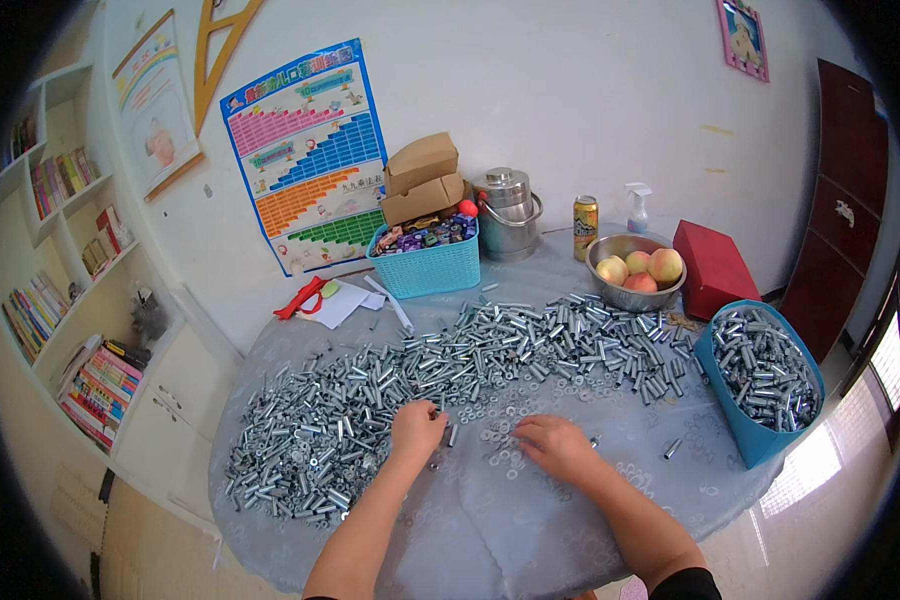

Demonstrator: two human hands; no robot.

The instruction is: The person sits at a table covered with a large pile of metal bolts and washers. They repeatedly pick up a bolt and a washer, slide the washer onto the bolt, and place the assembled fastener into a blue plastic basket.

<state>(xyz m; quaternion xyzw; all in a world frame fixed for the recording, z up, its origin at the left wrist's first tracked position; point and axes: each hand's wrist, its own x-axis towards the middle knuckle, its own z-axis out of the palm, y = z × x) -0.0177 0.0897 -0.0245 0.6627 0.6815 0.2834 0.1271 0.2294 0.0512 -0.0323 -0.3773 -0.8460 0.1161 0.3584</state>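
A long heap of silver metal sleeves, like expansion anchor sleeves, spreads across the table. My left hand is at its front edge, fingers curled together; whatever they pinch is too small to make out. A single loose sleeve lies just right of that hand. Flat metal washers are scattered between my two hands. Over the right side of these washers my right hand reaches in, its fingers bent and drawn together, fingertips at the washers. What it holds, if anything, is hidden.
A blue bin full of sleeves stands at the right edge. Along the back are a turquoise basket of toy cars, a steel canister, a can, a spray bottle, a bowl of peaches and a red box.
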